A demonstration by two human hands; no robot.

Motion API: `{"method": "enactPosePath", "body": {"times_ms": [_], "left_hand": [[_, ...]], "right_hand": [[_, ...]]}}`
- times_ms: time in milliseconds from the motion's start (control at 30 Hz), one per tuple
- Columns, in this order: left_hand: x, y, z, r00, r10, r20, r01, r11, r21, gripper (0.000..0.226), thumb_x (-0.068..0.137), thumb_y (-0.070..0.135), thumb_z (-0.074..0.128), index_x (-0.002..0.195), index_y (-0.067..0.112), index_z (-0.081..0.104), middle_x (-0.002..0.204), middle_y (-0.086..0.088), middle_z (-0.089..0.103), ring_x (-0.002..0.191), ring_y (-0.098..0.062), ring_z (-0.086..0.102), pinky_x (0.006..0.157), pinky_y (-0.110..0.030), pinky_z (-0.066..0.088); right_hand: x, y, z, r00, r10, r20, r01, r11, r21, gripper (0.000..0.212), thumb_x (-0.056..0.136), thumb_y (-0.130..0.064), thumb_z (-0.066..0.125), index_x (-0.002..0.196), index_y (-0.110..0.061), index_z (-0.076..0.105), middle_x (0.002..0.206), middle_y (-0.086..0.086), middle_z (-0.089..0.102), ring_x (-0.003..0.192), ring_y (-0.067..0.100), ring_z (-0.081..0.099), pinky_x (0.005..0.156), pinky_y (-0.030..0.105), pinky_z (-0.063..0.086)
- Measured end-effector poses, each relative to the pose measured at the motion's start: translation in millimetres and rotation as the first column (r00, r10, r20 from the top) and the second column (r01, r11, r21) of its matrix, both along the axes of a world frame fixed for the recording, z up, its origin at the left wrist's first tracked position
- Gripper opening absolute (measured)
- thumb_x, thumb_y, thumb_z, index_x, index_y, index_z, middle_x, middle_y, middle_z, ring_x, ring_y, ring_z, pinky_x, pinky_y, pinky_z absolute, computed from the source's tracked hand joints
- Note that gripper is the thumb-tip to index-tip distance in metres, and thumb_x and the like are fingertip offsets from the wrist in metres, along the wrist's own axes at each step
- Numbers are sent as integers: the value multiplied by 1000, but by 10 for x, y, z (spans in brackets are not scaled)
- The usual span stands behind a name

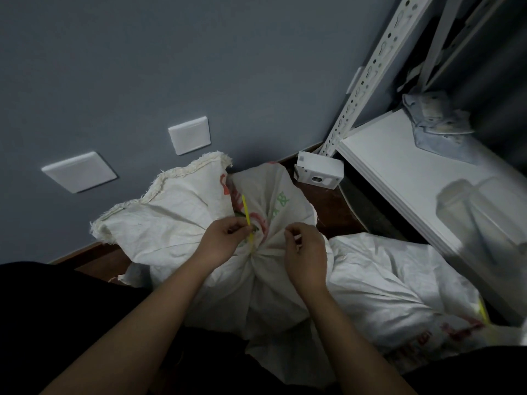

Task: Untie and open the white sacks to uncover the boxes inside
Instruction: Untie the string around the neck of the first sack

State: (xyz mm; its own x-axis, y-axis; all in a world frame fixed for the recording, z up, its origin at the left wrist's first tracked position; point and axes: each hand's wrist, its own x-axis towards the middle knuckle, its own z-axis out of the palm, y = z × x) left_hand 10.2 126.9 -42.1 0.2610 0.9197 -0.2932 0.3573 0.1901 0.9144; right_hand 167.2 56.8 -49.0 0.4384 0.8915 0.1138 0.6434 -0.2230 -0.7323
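Observation:
A white woven sack (171,220) with red and green print lies on the floor in front of me, its neck gathered at a knot. A thin yellow tie (245,210) sticks up from that knot. My left hand (225,238) pinches the yellow tie just above the knot. My right hand (306,249) pinches the bunched sack fabric right of the knot. A second white sack (399,286) lies to the right, with a yellow tie (482,309) at its far end. No boxes from inside the sacks are visible.
A grey wall with two white plates (189,135) (79,171) rises behind the sacks. A small white box (319,170) sits on the dark floor by a white metal shelf (405,163), which holds a crumpled packet (436,115) and a translucent container (479,218).

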Motion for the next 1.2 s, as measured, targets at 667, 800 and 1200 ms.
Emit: {"method": "enactPosePath", "body": {"times_ms": [667,800,1200], "left_hand": [[-82,-79,-285,955,-26,-294,94,971,218,14,85,38,60,88,30,71,88,2,62,79,-19,62,72,-33,49],[-114,-123,-346,934,44,-355,85,937,340,19,81,29,60,88,15,73,90,-5,62,80,-29,60,73,-41,50],[-222,-127,-563,983,86,-162,-59,985,163,29,88,10,63,66,26,53,63,11,51,61,-3,49,61,-15,37]], "right_hand": [[-312,97,-190,856,341,388,-288,939,-189,24,85,-32,55,99,-19,69,92,2,62,79,23,58,63,34,46],[-346,119,-268,706,387,593,-256,920,-296,21,67,-36,80,79,-22,72,78,1,63,67,22,58,55,31,44],[-534,165,-316,993,111,27,-90,907,-411,19,84,-32,64,103,-36,64,119,-4,46,118,23,39,98,38,32]]}}
